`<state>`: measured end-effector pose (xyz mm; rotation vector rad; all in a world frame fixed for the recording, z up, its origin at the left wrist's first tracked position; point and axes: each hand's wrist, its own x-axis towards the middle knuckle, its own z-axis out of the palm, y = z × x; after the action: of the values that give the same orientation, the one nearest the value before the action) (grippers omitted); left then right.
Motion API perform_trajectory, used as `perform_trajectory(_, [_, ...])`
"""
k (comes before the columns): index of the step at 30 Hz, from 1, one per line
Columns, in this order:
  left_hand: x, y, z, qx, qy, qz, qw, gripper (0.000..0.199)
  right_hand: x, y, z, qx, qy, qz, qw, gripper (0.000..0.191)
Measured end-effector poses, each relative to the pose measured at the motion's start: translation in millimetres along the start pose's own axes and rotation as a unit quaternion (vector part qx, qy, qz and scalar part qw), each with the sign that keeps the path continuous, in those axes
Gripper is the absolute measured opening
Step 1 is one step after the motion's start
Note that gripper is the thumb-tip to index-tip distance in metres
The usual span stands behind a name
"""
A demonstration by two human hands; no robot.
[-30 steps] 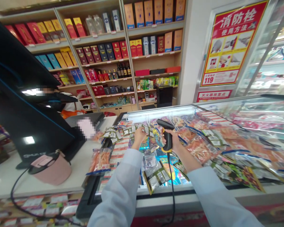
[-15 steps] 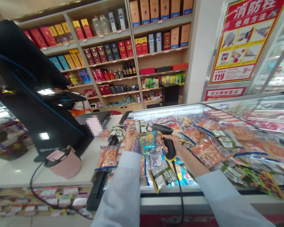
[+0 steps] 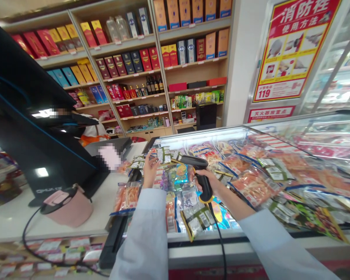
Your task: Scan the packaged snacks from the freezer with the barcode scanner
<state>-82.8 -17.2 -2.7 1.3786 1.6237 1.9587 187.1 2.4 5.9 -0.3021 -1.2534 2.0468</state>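
My right hand (image 3: 211,182) is wrapped round the handle of a black barcode scanner (image 3: 204,181). The scanner's head points left over the snack packs, and its cable hangs down in front. My left hand (image 3: 151,169) is raised over the left part of the pile with fingers curved and apart; I see nothing held in it. Just beyond its fingertips lie green-and-white packs (image 3: 164,154). A blue snack pack (image 3: 181,175) lies between my hands. Below the scanner is another green-and-white pack (image 3: 196,218).
Bagged orange-coloured snacks (image 3: 255,184) cover the glass-topped case (image 3: 175,134). On the left counter stand a black monitor stand (image 3: 61,171) and a pink container (image 3: 67,208). Boxed goods fill the shelves (image 3: 160,70) behind. Part of another person (image 3: 95,130) shows behind the monitor.
The view has shifted slightly, so most things sit further left. My left hand has moved a little left, away from the scanner. The scanner remains in my right hand, its head tilted slightly lower.
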Motion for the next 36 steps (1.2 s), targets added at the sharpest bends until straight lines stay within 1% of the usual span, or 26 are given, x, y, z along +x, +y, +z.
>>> perform_trajectory(6, [1, -2, -2.3, -0.019, -0.003, -0.009, 1.0, 0.069, 0, 0, -1, 0.003, 0.0, 0.001, 1.0, 0.022])
perform_trajectory(12, [0, 0, -1.5, -0.024, -0.005, -0.011, 1.0, 0.068, 0, 0, -1, 0.012, -0.005, 0.012, 1.0, 0.021])
perform_trajectory(17, [1, -1, -1.7, -0.031, -0.01, -0.003, 0.999, 0.067, 0, 1, -2, 0.02, 0.002, 0.015, 1.0, 0.021])
perform_trajectory(22, [1, -7, -2.0, -0.014, 0.0, 0.0, 1.0, 0.066, 0, 2, -4, 0.008, 0.007, 0.015, 1.0, 0.02])
perform_trajectory(25, [1, -3, -3.2, 0.013, 0.003, 0.006, 1.0, 0.064, 1, -1, -1, 0.008, 0.004, 0.016, 1.0, 0.021])
perform_trajectory(28, [2, 16, -3.2, 0.034, -0.004, 0.006, 0.999, 0.063, -3, -15, 6, 0.023, 0.013, 0.006, 1.0, 0.022])
perform_trajectory(31, [3, 49, 5.3, 0.025, -0.047, 0.016, 0.998, 0.065, -15, -40, 10, 0.04, 0.037, -0.032, 0.998, 0.021])
perform_trajectory(33, [-1, 74, 19.4, 0.027, -0.09, 0.029, 0.995, 0.063, -29, -60, 10, 0.029, 0.051, -0.058, 0.997, 0.019])
perform_trajectory(36, [-19, 104, 55.1, 0.027, -0.155, 0.025, 0.987, 0.059, -59, -90, 2, 0.01, 0.097, -0.11, 0.989, 0.017])
